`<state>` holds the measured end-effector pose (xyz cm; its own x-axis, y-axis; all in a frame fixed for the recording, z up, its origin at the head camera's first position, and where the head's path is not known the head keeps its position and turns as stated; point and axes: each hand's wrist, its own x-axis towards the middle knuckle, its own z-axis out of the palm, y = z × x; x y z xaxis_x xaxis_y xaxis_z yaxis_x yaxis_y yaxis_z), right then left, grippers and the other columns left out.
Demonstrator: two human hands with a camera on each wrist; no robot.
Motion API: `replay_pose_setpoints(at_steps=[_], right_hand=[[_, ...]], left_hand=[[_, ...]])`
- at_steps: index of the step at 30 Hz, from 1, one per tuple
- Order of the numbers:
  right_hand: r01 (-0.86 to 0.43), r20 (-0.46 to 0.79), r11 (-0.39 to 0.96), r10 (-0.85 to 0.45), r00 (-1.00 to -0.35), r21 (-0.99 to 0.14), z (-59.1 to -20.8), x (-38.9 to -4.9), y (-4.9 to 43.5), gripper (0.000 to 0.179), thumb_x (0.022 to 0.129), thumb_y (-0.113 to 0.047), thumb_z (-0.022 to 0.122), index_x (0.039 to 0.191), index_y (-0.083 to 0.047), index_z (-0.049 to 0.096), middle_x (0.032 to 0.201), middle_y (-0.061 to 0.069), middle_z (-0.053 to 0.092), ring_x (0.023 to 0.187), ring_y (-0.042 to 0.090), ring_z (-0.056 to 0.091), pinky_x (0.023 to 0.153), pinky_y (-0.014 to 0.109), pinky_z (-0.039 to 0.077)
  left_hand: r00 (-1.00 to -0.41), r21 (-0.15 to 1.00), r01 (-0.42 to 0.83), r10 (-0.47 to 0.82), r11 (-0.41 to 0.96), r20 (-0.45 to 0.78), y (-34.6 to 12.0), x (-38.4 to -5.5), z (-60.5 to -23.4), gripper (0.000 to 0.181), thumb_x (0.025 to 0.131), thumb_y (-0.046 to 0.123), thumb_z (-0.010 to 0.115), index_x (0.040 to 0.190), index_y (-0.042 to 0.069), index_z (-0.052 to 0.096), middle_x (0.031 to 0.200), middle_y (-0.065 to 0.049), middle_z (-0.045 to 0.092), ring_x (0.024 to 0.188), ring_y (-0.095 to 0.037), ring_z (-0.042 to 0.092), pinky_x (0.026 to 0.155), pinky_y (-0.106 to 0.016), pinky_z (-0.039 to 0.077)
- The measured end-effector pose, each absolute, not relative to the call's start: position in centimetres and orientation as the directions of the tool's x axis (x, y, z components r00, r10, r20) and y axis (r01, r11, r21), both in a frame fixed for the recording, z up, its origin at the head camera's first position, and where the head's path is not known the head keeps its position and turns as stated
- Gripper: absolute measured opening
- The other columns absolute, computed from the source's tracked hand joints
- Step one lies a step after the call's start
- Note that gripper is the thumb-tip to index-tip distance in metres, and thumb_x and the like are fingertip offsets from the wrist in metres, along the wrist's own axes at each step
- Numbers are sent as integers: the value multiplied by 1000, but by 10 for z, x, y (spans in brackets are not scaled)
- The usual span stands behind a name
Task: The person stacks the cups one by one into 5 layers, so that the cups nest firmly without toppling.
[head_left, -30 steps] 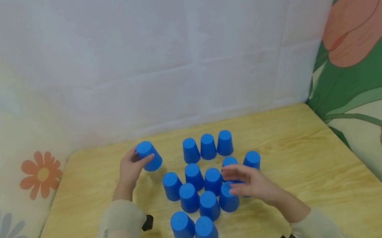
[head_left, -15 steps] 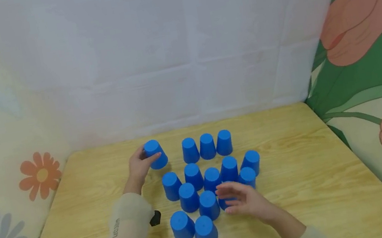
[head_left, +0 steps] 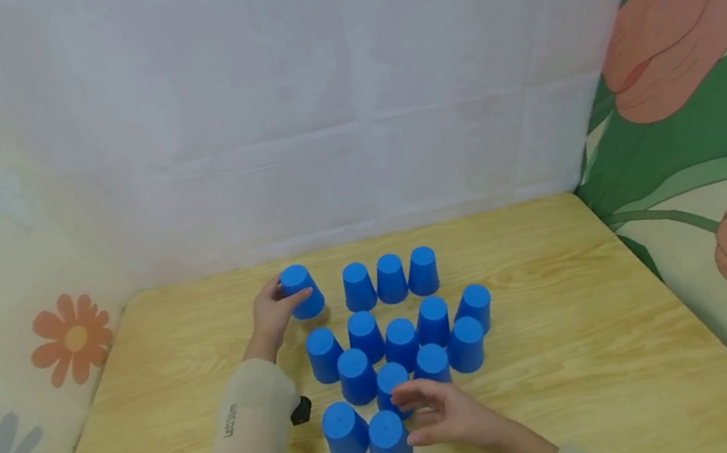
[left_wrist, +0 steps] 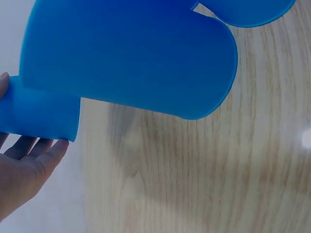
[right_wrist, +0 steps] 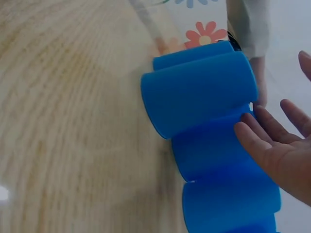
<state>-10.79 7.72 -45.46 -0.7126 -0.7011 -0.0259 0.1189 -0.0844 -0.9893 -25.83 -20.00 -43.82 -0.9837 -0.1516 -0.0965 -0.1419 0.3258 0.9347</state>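
Observation:
At the back left of the table, my left hand [head_left: 269,321] grips an upside-down blue plastic cup [head_left: 296,278], thumb on the near side and fingers mostly hidden behind. The left wrist view shows that hand [left_wrist: 24,172] with its fingers along the side of the held cup [left_wrist: 46,114]. Low at the front, my right hand [head_left: 452,418] holds nothing; its spread, slightly bent fingers are beside the front-right cup [head_left: 389,446] and partly cover a cup [head_left: 389,378] behind it. Through the right wrist camera, that hand [right_wrist: 284,153] faces the cup sides [right_wrist: 199,94] with fingers apart.
Several more upside-down blue cups stand between the hands, with a middle cluster [head_left: 401,340] and a back row of three [head_left: 390,278]. Another front cup [head_left: 345,434] stands at the left. The wooden table [head_left: 588,317] meets a white cloth backdrop [head_left: 349,141] at its far edge.
My left hand has carried its cup to the right, closer to the back row. My right hand has moved toward the front and left, uncovering the right-hand cups.

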Motion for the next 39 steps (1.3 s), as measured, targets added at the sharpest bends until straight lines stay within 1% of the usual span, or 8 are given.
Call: replay_pose_setpoints(at_steps=[3, 10, 15, 18, 22, 29, 32, 39], right_hand=[[114, -23, -79, -716, -698, -990, -460, -107, 72, 47, 82, -4, 58, 125, 3, 39, 124, 19, 41, 112, 30, 40, 90, 48, 33], [60, -32, -15, -704, -710, -998, -469, -106, 67, 49, 80, -10, 61, 125, -2, 41, 125, 15, 42, 112, 25, 41, 90, 44, 35], [-1, -28, 41, -694, -719, -999, -472, -104, 64, 47, 80, -18, 63, 123, -11, 44, 123, 6, 45, 110, 17, 42, 90, 38, 37], [-7, -39, 65, -686, -727, -998, -471, -102, 62, 45, 80, -19, 63, 122, -16, 46, 122, 3, 45, 110, 15, 42, 90, 38, 36], [-23, -34, 76, -675, -737, -997, -471, -99, 59, 46, 79, -18, 63, 121, -15, 46, 123, 6, 44, 111, 15, 42, 90, 41, 36], [-23, -41, 92, -635, -771, -995, -474, -96, 56, 56, 79, -20, 64, 127, -11, 38, 128, 11, 40, 113, 16, 40, 91, 39, 35], [-15, -57, 110, -619, -783, -994, -475, -95, 55, 53, 78, -21, 65, 125, -13, 41, 126, 9, 42, 113, 16, 40, 91, 39, 35], [-28, -47, 114, -603, -796, -993, -477, -91, 52, 51, 78, -18, 64, 124, -7, 43, 121, 3, 46, 109, 16, 43, 89, 38, 38]], left_hand=[[-983, 930, -154, -148, 334, -109, -199, -260, -441, 63, 78, 23, 65, 131, 6, 35, 130, -19, 34, 118, -34, 30, 94, -48, 27], [-977, 920, -197, -146, 338, -156, -194, -265, -449, 65, 79, 20, 63, 134, 7, 30, 132, -18, 32, 120, -32, 28, 95, -46, 26], [-977, 926, -199, -133, 320, -164, -190, -268, -451, 63, 80, 17, 63, 133, 7, 31, 132, -19, 31, 120, -33, 28, 95, -46, 27], [-976, 929, -206, -132, 307, -173, -189, -270, -451, 62, 80, 16, 62, 133, 8, 32, 132, -19, 32, 119, -33, 29, 94, -46, 28], [-973, 928, -220, -137, 300, -187, -186, -271, -451, 62, 79, 15, 63, 133, 8, 32, 131, -19, 33, 119, -33, 30, 94, -46, 28], [-969, 913, -243, -135, 327, -209, -183, -276, -453, 61, 80, 17, 62, 133, 8, 32, 131, -18, 33, 119, -34, 28, 94, -48, 27], [-965, 911, -255, -139, 323, -221, -182, -279, -454, 61, 80, 16, 62, 132, 9, 33, 132, -18, 32, 120, -33, 28, 95, -47, 26], [-963, 913, -265, -138, 311, -232, -181, -280, -458, 60, 80, 15, 62, 132, 10, 34, 132, -17, 32, 120, -33, 28, 95, -47, 26]])
